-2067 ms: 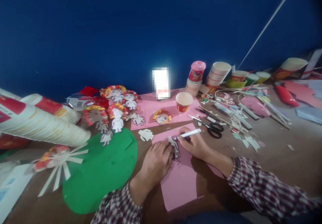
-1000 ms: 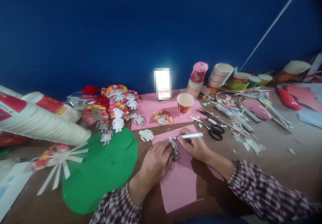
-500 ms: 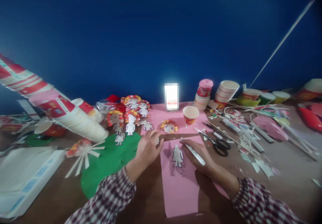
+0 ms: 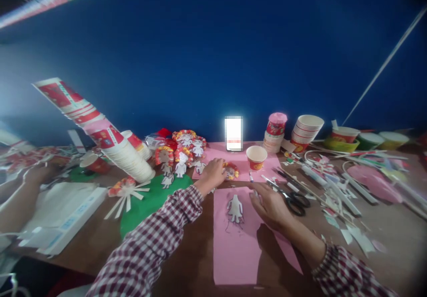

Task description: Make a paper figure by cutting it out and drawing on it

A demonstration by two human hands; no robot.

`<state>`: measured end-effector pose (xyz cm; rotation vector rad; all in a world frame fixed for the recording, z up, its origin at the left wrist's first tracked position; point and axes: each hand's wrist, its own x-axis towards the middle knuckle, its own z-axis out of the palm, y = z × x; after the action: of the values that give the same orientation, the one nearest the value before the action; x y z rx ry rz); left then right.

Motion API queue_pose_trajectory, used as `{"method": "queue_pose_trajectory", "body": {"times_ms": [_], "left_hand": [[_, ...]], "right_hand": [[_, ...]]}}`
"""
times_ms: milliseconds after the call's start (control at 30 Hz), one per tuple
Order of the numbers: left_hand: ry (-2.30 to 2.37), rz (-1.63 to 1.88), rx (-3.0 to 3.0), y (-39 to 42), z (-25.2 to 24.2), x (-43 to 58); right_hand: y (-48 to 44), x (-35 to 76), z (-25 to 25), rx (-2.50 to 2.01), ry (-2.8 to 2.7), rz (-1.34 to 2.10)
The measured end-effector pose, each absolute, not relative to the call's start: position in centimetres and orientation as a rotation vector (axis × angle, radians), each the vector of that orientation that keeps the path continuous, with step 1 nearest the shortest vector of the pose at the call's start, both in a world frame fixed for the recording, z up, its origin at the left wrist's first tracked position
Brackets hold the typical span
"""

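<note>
My left hand (image 4: 213, 174) is at the left edge of a round paper face (image 4: 231, 171) with a red and yellow ruffled rim, its fingers bent onto that edge. My right hand (image 4: 271, 201) holds nothing; its fingers stretch out beside the upper right of a pink paper sheet (image 4: 236, 252). On this sheet lies a white paper doll body (image 4: 235, 209), with dark scribbled lines around its lower part. A marker (image 4: 251, 177) rests on the farther pink sheet (image 4: 213, 152), below a paper cup (image 4: 256, 157).
Black-handled scissors (image 4: 295, 202) lie right of my right hand, near paper scraps. Finished paper dolls (image 4: 181, 163) cluster at left behind a green sheet (image 4: 156, 199). A long cup stack (image 4: 123, 159) leans there. Another person's hand (image 4: 40, 172) is at far left. A lit phone (image 4: 234, 133) stands behind.
The pen has left my right hand, and a marker now lies near the cup. My left hand has moved forward and right to the paper face. The view has shifted, showing another person's arm.
</note>
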<state>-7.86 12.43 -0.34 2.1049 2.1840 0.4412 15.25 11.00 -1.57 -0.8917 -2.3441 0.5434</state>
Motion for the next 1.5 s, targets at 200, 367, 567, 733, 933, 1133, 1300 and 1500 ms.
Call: {"method": "queue_pose_trajectory", "body": {"times_ms": [200,367,567,733,933,1133,1300,1500], "left_hand": [[2.163,0.5,2.021,12.9,-0.7,-7.9],[2.152,0.637,1.862,12.5,-0.3,-8.1],[2.081,0.862,1.572,10.8,0.3,-9.4],[1.965,1.047,1.305,9.8,0.4,-11.7],[1.717,1.12,1.037,7.5,0.5,-9.3],[1.597,1.078,0.942,7.0,-1.0,-5.4],[1.602,1.082,0.966,8.0,-1.8,-4.6],[1.608,1.006,1.039,8.9,-1.0,-4.6]], "right_hand": [[10.8,15.1,-2.3,-0.992,-2.394,0.502],[10.9,15.1,-2.8,-1.064,-2.367,0.471],[10.7,15.7,-2.8,-0.979,-2.348,0.477],[10.4,17.6,-3.1,-1.036,-2.313,0.472],[10.6,18.3,-4.1,-1.059,-2.261,0.504],[10.6,18.3,-4.3,-1.066,-2.281,0.506],[10.7,18.2,-4.4,-1.065,-2.247,0.518],[10.7,18.0,-3.3,-0.926,-2.066,0.568]]}}
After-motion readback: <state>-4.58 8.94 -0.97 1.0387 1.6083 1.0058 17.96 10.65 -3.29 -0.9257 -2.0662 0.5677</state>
